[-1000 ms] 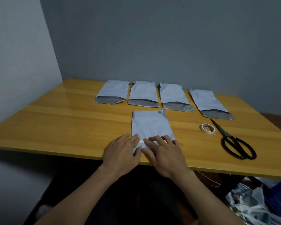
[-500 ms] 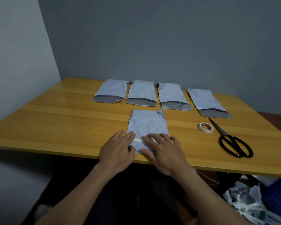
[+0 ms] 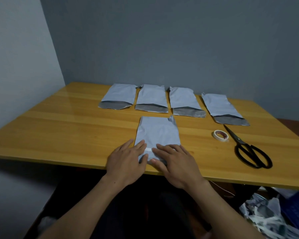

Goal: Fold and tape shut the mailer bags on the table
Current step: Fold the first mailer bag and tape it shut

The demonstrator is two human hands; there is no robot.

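We have both hands laid flat on the pale grey plastic mailer bag [image 3: 157, 133] that lies at the middle of the front edge of the yellow wooden worktop [image 3: 59, 126]. Our left hand [image 3: 126, 161] and right hand [image 3: 178, 164] sit side by side, nearly touching, with fingers straight. They press the bag's near end and grip nothing. A short white strip of tape [image 3: 148, 149] shows between our fingertips, so we judge that the fold is being smoothed down and sealed.

The bag looks thin, light and slick. It should slide easily on the glossy wood and spring open at the crease unless we keep our palms on it. We would pin it flat near the fold and, to lift it, pinch a side edge rather than the taped flap.

A row of four more grey mailer bags [image 3: 151, 95] lies towards the far edge, with their dark open mouths facing us, not yet folded. Towards the right edge, the small roll of white tape [image 3: 221, 136] sits just beside the black-handled scissors [image 3: 238, 140].
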